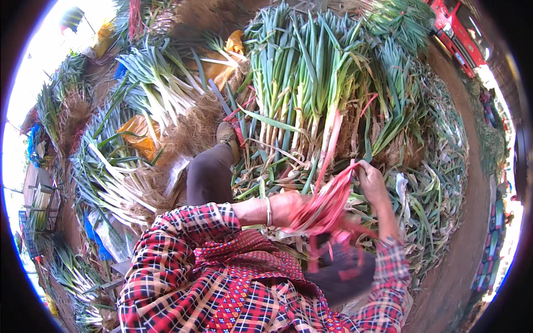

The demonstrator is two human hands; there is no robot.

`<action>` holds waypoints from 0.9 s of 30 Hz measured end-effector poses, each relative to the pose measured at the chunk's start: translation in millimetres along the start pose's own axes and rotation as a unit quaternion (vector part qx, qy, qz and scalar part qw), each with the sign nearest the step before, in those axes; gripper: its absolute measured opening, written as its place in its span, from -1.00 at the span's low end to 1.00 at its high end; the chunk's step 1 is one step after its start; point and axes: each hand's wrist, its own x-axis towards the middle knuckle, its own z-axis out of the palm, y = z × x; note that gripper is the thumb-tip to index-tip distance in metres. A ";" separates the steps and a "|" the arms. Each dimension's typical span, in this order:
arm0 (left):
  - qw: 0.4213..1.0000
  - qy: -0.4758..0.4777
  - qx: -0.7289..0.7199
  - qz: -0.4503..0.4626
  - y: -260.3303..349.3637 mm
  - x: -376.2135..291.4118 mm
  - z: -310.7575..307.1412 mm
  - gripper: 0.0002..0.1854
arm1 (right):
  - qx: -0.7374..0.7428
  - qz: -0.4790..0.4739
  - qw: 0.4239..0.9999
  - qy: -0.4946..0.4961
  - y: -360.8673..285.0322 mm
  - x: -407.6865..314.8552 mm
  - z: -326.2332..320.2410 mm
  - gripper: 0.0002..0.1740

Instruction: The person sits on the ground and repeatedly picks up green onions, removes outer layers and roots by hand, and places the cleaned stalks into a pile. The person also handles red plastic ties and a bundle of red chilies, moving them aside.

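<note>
A hank of red plastic tying twine (327,200) is stretched between my two hands, above a litter of leaves. My left hand (291,207), blurred and with a pale bangle at the wrist, grips the hank's lower left side. At the upper right end, the fingers of my right hand (369,177) pinch the strands. One flat strand (332,139) runs up from the hank towards the standing green onions (306,83); where it ends is unclear. Loose ends dangle over my dark trouser leg.
Cleaned green onions with white stalks (168,93) and shaggy roots lie to the left on orange plastic (143,135). Stripped leaves (437,179) are heaped along the right. A red vehicle (456,33) stands at the upper right. My shoe (227,135) rests beside the standing onions.
</note>
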 end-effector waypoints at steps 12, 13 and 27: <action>0.988 -0.090 0.129 -0.009 -24.4 -85.6 9.3 -0.71 | 0.072 -0.043 0.992 -0.092 -89.1 -46.8 99.8 -0.63; 0.996 0.029 -0.048 0.075 -19.9 -86.6 12.2 -0.72 | 0.146 -0.025 0.982 -0.120 -73.0 -40.7 99.3 -0.59; 0.928 0.108 0.302 -0.188 -26.2 -74.4 17.2 -0.78 | 0.681 0.254 0.657 -0.201 -64.3 -69.8 207.9 -0.78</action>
